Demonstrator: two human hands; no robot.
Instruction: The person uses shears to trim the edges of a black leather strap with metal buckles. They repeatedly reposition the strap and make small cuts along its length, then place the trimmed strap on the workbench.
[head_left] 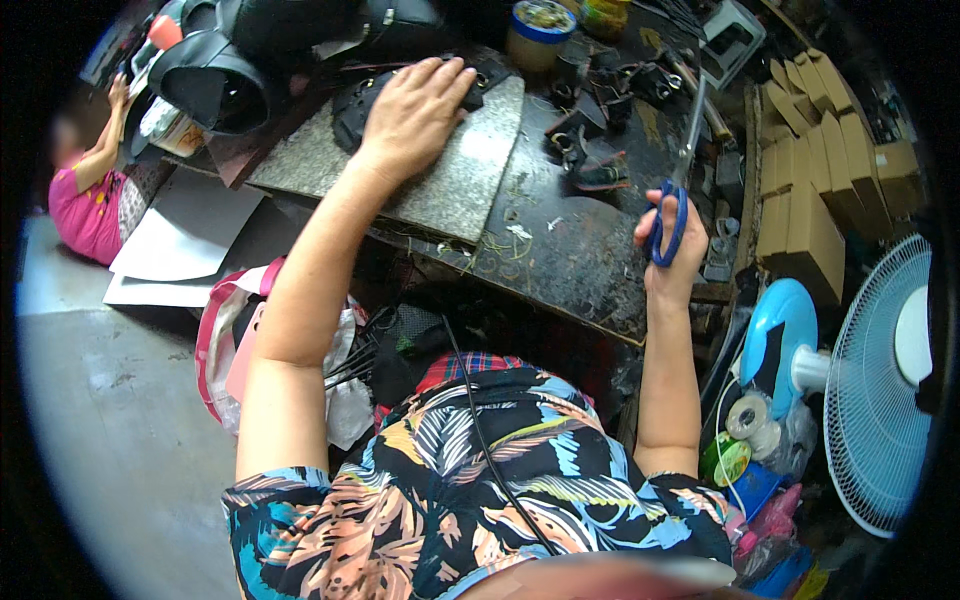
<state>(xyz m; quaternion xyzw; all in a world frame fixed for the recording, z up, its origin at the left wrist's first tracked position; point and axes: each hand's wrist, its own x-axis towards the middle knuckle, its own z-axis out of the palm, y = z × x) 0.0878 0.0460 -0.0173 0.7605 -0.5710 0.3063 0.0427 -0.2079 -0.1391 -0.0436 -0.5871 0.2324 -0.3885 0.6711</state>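
Observation:
My left hand [415, 112] lies with its fingers stretched out over a black strap-like piece [352, 108] on a speckled grey stone slab [462, 195]. Much of that piece is hidden under the palm. In my right hand [682, 262] is a pair of scissors [670, 225] with blue handles, held upright over the table's right side, blades pointing away from me. Between the hands, small black strap pieces with metal rings [585, 140] lie in a loose heap on the dark worktable [560, 250], apart from the scissors.
Black bags [215, 85] pile up at the far left. A tub with a blue rim [540, 35] stands at the back. Cardboard boxes [800, 235] and a blue-and-white fan [880, 370] are on the right. A person in pink [95, 210] sits at far left. Thread scraps litter the table.

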